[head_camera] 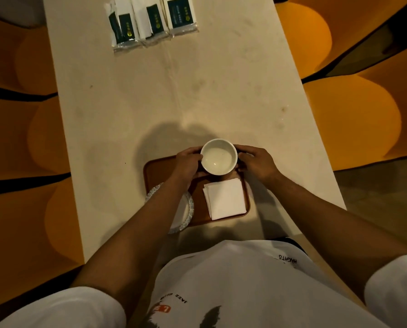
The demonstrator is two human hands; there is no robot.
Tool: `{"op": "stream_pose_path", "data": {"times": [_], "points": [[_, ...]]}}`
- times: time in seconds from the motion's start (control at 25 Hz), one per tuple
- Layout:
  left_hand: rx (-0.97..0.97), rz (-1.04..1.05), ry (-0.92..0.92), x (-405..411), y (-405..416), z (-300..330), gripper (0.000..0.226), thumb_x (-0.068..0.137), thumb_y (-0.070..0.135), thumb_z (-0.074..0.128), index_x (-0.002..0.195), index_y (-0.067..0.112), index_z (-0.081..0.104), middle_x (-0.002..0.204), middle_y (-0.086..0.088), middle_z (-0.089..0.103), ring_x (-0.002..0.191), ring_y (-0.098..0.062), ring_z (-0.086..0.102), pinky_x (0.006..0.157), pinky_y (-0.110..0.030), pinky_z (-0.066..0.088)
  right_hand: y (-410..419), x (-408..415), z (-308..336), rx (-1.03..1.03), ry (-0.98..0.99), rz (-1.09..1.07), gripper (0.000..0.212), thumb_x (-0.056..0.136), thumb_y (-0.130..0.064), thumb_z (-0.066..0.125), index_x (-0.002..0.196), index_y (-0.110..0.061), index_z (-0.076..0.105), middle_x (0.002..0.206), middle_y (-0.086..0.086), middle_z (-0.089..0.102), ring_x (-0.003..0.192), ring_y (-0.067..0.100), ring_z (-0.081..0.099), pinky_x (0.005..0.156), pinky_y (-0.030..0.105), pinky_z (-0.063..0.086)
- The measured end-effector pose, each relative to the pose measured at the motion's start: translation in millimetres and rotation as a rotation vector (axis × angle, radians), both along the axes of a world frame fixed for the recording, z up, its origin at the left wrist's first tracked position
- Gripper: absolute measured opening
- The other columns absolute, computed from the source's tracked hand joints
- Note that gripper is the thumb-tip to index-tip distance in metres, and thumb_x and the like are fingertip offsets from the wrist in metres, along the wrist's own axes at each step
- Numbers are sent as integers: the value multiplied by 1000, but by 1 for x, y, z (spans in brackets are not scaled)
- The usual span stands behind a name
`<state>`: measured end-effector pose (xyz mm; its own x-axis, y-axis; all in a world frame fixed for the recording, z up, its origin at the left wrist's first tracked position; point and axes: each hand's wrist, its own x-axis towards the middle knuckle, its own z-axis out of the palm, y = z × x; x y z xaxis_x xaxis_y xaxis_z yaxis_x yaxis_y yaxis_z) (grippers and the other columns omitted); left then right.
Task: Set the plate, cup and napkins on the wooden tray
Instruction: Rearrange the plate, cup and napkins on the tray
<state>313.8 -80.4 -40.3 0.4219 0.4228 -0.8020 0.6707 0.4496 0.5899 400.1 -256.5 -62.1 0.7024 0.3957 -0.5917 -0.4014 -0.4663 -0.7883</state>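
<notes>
A white cup point(219, 156) sits at the far right end of the brown wooden tray point(157, 169), seen from above and empty. My left hand point(188, 163) wraps its left side and my right hand point(254, 162) wraps its right side. A stack of white napkins point(225, 198) lies on the tray's near right part. A white paper plate point(187, 210) with a scalloped rim rests on the tray's near left corner, overhanging the edge and mostly hidden under my left forearm.
Three packs of napkins in clear wrap with dark labels point(150, 20) lie at the far end of the long beige table point(197, 91). Orange seats point(351, 119) flank the table on both sides. My torso in a white shirt fills the near edge.
</notes>
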Motion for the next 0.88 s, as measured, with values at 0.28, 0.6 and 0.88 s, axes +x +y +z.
{"op": "stream_pose_path", "data": {"times": [0.28, 0.6, 0.88], "points": [[-20, 4, 10, -9, 10, -1, 31, 97, -1, 51, 119, 13, 68, 130, -17, 61, 118, -38, 59, 82, -51, 61, 9, -9, 2, 0, 3, -6, 37, 92, -10, 51, 118, -27, 71, 105, -9, 73, 94, 22, 70, 79, 33, 60], [-11, 19, 40, -26, 35, -2, 36, 98, -2, 49, 127, 11, 65, 133, -18, 60, 121, -39, 58, 88, -54, 59, 38, -24, -5, 3, -30, 63, 32, 96, -13, 51, 121, -23, 70, 120, -4, 69, 97, 25, 70, 79, 38, 61], [6, 37, 28, -47, 52, -8, 36, 98, 0, 49, 127, 12, 66, 124, -16, 65, 113, -36, 63, 85, -53, 61, 59, -34, -2, -12, -101, 126, 32, 95, -10, 51, 118, -20, 71, 109, -4, 69, 96, 18, 67, 83, 31, 56]]}}
